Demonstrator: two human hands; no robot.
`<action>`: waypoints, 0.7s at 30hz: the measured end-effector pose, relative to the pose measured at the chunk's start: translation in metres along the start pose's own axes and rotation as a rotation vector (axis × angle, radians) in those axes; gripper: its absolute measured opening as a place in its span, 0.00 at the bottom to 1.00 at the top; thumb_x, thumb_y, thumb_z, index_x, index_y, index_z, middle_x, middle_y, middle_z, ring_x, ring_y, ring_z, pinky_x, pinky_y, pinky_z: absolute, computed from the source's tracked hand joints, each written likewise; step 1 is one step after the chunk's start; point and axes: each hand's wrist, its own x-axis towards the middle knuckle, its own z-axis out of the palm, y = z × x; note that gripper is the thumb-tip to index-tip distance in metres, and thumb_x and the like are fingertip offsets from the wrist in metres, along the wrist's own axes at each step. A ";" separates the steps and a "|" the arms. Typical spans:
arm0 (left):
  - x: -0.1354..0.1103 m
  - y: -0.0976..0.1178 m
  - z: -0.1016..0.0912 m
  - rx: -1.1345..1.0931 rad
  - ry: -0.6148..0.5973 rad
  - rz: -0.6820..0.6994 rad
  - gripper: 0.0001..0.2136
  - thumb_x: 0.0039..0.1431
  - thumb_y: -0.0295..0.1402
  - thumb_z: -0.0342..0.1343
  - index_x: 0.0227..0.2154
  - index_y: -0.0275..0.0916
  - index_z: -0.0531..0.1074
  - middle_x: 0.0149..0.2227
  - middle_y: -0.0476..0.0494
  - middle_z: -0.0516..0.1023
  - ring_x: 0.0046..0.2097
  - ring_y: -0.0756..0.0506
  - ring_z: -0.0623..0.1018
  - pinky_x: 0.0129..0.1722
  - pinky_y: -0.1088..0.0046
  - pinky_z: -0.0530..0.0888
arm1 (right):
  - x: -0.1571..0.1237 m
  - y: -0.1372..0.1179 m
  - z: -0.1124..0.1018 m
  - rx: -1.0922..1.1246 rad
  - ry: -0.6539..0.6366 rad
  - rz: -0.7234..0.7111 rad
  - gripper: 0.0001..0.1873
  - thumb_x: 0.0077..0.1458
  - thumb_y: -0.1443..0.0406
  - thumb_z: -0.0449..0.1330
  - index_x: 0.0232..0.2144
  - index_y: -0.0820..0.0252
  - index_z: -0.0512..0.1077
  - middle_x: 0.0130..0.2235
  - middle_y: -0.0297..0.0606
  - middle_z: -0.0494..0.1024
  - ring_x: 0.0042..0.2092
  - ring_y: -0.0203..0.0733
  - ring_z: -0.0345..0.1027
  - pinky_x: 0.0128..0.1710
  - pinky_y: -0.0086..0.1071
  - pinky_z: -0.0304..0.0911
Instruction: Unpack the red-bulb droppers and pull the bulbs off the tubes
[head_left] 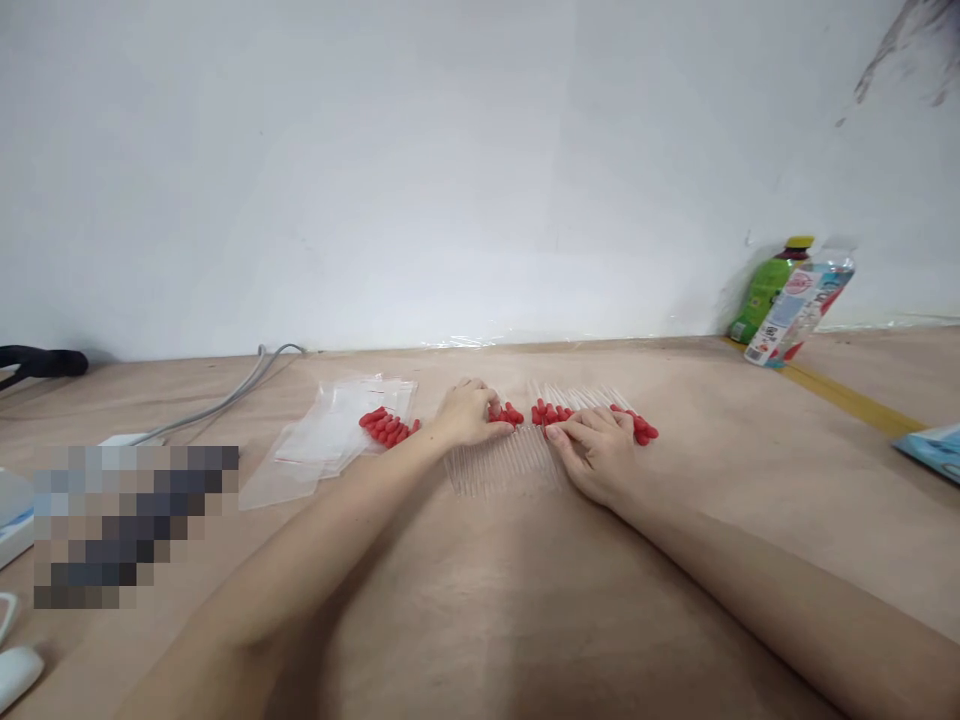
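Thin clear tubes (502, 465) with red bulb-like ends lie side by side in rows on the table. My left hand (466, 412) rests over the left part of the rows, fingers curled, its thumb and forefinger around red bulbs (511, 413). My right hand (602, 450) lies over the right part, its thumb and fingertips closed together beside other red bulbs (551, 410); what they pinch is too small to tell. More clear tubes (585, 397) point toward the wall behind that hand. A group of red bulbs (388, 427) lies left of my left wrist.
Flat clear plastic bags (337, 425) lie to the left. Beyond them are a grey cable (225, 400), a blurred-out object (135, 525) and a white rounded object (19, 675). Two bottles, one green (769, 295) and one clear with a label (799, 310), stand by the wall at right.
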 end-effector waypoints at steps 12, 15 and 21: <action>-0.028 -0.008 0.000 -0.132 0.262 -0.228 0.10 0.55 0.38 0.50 0.30 0.37 0.70 0.34 0.43 0.72 0.39 0.45 0.71 0.38 0.68 0.68 | 0.002 0.003 0.004 0.059 -0.009 0.075 0.13 0.56 0.61 0.51 0.27 0.57 0.73 0.28 0.35 0.72 0.33 0.38 0.64 0.39 0.37 0.48; -0.054 -0.009 -0.004 -0.217 0.289 -0.208 0.10 0.57 0.38 0.48 0.34 0.38 0.69 0.35 0.45 0.73 0.34 0.47 0.72 0.33 0.70 0.69 | 0.001 0.003 0.004 0.113 0.025 0.030 0.11 0.54 0.61 0.52 0.37 0.57 0.71 0.35 0.39 0.73 0.39 0.42 0.65 0.40 0.39 0.53; -0.091 -0.006 0.002 -0.278 0.309 0.023 0.06 0.58 0.34 0.48 0.35 0.39 0.67 0.34 0.46 0.73 0.34 0.48 0.71 0.33 0.71 0.68 | 0.000 -0.004 0.001 0.074 -0.050 -0.208 0.26 0.52 0.58 0.54 0.53 0.58 0.60 0.51 0.45 0.66 0.51 0.47 0.59 0.48 0.41 0.54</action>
